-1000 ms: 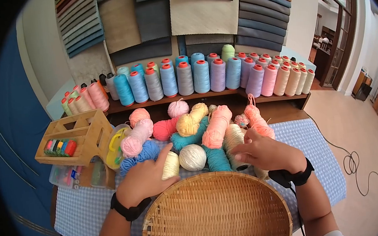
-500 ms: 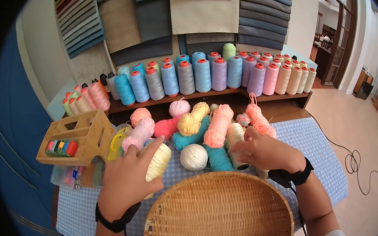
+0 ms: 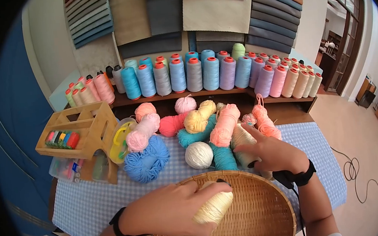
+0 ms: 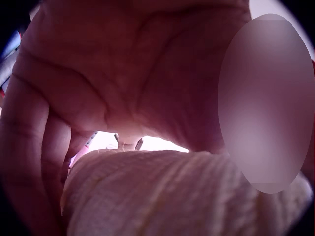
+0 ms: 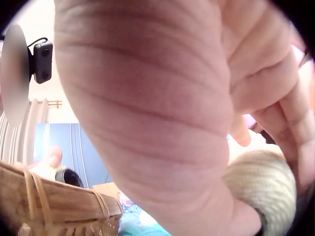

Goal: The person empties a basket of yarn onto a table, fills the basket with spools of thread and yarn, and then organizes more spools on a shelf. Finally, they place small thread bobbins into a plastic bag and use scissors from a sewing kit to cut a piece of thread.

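In the head view my left hand [image 3: 170, 210] grips a pale yellow yarn cone [image 3: 214, 211], holding it tilted over the woven bamboo basket [image 3: 262, 215]. The left wrist view shows fingers curled down beside the ribbed yarn [image 4: 162, 191]. At the right of the pile, my right hand [image 3: 274, 153] has its thumb and fingers around a cream yarn cone [image 3: 242, 144], which stays among the other yarn. Its wound side [image 5: 263, 184] shows between thumb and fingers in the right wrist view. A white yarn ball [image 3: 199, 155] and a teal skein [image 3: 223, 157] lie left of that cone.
A blue skein [image 3: 146, 159] lies on the checked cloth [image 3: 97, 208]. Pink, coral and yellow skeins are heaped behind it. At left stands a wooden organizer [image 3: 74, 131] beside a yellow-handled box [image 3: 120, 140]. Rows of thread cones [image 3: 194, 76] line the shelf behind.
My left hand has lifted the pale yellow yarn cone from the pile's left side and carried it right and nearer, over the basket. My right hand has stayed at the cream cone.
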Motion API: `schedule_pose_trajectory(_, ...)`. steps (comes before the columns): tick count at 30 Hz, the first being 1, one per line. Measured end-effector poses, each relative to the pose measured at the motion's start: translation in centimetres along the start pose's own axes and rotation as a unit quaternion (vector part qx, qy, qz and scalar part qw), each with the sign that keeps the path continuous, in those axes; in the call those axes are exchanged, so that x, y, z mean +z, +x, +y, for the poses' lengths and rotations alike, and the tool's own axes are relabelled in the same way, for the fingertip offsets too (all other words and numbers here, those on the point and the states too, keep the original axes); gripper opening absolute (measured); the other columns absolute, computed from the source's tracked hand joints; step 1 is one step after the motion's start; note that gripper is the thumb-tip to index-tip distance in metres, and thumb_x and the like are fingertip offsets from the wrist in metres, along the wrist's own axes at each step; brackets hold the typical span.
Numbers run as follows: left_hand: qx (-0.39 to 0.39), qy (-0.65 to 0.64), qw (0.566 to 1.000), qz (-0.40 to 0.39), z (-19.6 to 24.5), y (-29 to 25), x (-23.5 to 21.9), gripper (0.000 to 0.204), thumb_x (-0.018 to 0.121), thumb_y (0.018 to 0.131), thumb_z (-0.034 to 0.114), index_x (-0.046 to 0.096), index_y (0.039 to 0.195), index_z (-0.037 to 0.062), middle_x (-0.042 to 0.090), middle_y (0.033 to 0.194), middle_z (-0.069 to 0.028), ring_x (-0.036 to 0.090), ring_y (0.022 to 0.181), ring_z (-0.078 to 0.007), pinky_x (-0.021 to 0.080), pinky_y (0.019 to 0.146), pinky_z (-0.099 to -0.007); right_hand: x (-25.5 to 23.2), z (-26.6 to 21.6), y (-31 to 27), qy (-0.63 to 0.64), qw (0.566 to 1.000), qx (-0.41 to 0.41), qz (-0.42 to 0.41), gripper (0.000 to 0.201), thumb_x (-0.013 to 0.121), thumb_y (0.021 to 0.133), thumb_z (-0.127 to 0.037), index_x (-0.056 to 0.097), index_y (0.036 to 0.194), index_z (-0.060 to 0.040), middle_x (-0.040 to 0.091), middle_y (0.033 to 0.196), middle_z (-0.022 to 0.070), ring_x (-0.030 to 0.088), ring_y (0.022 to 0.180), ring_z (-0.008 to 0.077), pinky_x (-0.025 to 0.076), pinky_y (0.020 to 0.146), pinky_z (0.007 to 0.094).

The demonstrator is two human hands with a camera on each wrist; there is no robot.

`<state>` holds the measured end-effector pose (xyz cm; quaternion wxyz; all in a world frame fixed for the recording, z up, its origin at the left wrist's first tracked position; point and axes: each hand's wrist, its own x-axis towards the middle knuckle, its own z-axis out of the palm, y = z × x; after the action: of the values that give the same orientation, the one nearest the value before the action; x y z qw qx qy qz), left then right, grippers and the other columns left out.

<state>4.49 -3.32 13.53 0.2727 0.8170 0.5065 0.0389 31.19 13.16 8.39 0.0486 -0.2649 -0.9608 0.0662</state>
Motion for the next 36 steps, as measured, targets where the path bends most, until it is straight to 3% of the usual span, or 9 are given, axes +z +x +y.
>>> schedule_pose_trajectory(7, 0.045, -0.029, 0.998, 0.032, -3.1, 2.2, 1.8, 0.042, 0.061, 0.091, 0.033, 0.054, 0.124, 0.0076, 0.068, 0.086, -0.0191, 0.068, 0.082, -0.0419, 0.054, 0.073, -0.0528, -0.9, -0.2, 0.3, -0.005, 0.989, -0.001, 0.147, 0.055, 0.065, 0.073, 0.007, 0.069, 0.124, -0.0136, 0.056, 0.141, 0.0207, 0.064, 0.116, 0.0391, 0.055, 0.094, 0.0431)
schedule_pose_trajectory(12, 0.045, 0.089, 0.995, 0.03, -2.3, 1.0, 1.8, 0.044, 0.065, 0.093, 0.039, 0.056, 0.124, 0.009, 0.066, 0.103, -0.0189, 0.068, 0.086, -0.039, 0.055, 0.069, -0.0497, -4.6, -2.2, -1.6, 0.02, 0.981, 0.109, 0.156, 0.05, 0.059, 0.072, 0.013, 0.07, 0.117, -0.0057, 0.071, 0.115, 0.0202, 0.068, 0.103, 0.0412, 0.056, 0.089, 0.0432)
schedule_pose_trajectory(15, 0.062, 0.108, 0.991, 0.043, -1.8, 0.8, 1.7, 0.048, 0.067, 0.093, 0.044, 0.058, 0.128, 0.0125, 0.06, 0.121, -0.0124, 0.068, 0.09, -0.0326, 0.057, 0.067, -0.0425, -6.4, -3.2, -3.0, 0.022, 0.964, 0.059, 0.257, 0.05, 0.056, 0.074, 0.015, 0.071, 0.116, -0.0055, 0.07, 0.117, 0.0185, 0.069, 0.102, 0.0383, 0.057, 0.088, 0.0399)
schedule_pose_trajectory(20, 0.264, 0.078, 0.961, 0.035, -0.8, 0.5, 2.5, 0.057, 0.069, 0.092, 0.041, 0.054, 0.139, 0.0139, 0.052, 0.131, -0.0164, 0.064, 0.105, -0.0326, 0.059, 0.077, -0.0397, -9.0, -5.1, -4.9, 0.048, 0.936, 0.032, 0.347, 0.055, 0.051, 0.073, 0.019, 0.069, 0.121, -0.0012, 0.07, 0.12, 0.0191, 0.069, 0.11, 0.035, 0.056, 0.092, 0.0384)
schedule_pose_trajectory(25, 0.206, 0.106, 0.962, 0.145, -0.5, 0.1, 1.9, 0.06, 0.073, 0.089, 0.039, 0.054, 0.138, 0.0093, 0.055, 0.129, -0.016, 0.064, 0.107, -0.0334, 0.057, 0.085, -0.0394, -9.3, -5.4, -6.5, 0.119, 0.885, -0.01, 0.451, 0.043, 0.063, 0.083, 0.003, 0.065, 0.126, 0.0054, 0.067, 0.13, 0.0185, 0.064, 0.121, 0.0249, 0.048, 0.104, 0.0356)
schedule_pose_trajectory(27, 0.194, 0.13, 0.945, 0.229, -0.4, -0.3, 1.0, 0.063, 0.075, 0.087, 0.039, 0.054, 0.138, 0.0078, 0.056, 0.129, -0.016, 0.063, 0.107, -0.0334, 0.056, 0.088, -0.0385, -9.3, -5.5, -6.7, 0.169, 0.876, -0.069, 0.447, 0.043, 0.071, 0.084, -0.009, 0.065, 0.125, 0.0052, 0.068, 0.128, 0.0196, 0.065, 0.119, 0.0266, 0.049, 0.103, 0.0365)
schedule_pose_trajectory(29, 0.138, 0.059, 0.882, 0.446, 0.3, -0.7, -0.2, 0.062, 0.085, 0.077, 0.034, 0.06, 0.125, 0.0032, 0.059, 0.126, -0.0152, 0.06, 0.114, -0.0353, 0.051, 0.096, -0.0414, -9.7, -6.2, -6.4, 0.148, 0.889, -0.138, 0.411, 0.043, 0.064, 0.077, 0.007, 0.069, 0.12, 0.0043, 0.071, 0.121, 0.0187, 0.069, 0.114, 0.0318, 0.052, 0.101, 0.038)
schedule_pose_trajectory(33, 0.163, 0.093, 0.875, 0.446, 2.3, -1.3, -1.6, 0.099, 0.089, 0.065, 0.054, 0.05, 0.141, 0.0051, 0.054, 0.135, -0.019, 0.055, 0.123, -0.0354, 0.05, 0.095, -0.0435, -9.0, -8.3, -6.3, 0.161, 0.926, -0.143, 0.311, 0.054, 0.057, 0.069, 0.015, 0.073, 0.118, -0.0047, 0.073, 0.119, 0.0107, 0.069, 0.111, 0.0296, 0.046, 0.108, 0.0438)
schedule_pose_trajectory(36, 0.173, 0.153, 0.898, 0.375, 4.2, -0.5, -1.6, 0.102, 0.093, 0.061, 0.048, 0.051, 0.144, 0.0046, 0.058, 0.132, -0.0163, 0.061, 0.117, -0.0308, 0.052, 0.095, -0.0397, -8.1, -8.8, -5.5, 0.139, 0.93, -0.171, 0.296, 0.06, 0.054, 0.067, 0.018, 0.073, 0.118, -0.0071, 0.073, 0.119, 0.0081, 0.068, 0.112, 0.0233, 0.032, 0.117, 0.0455)
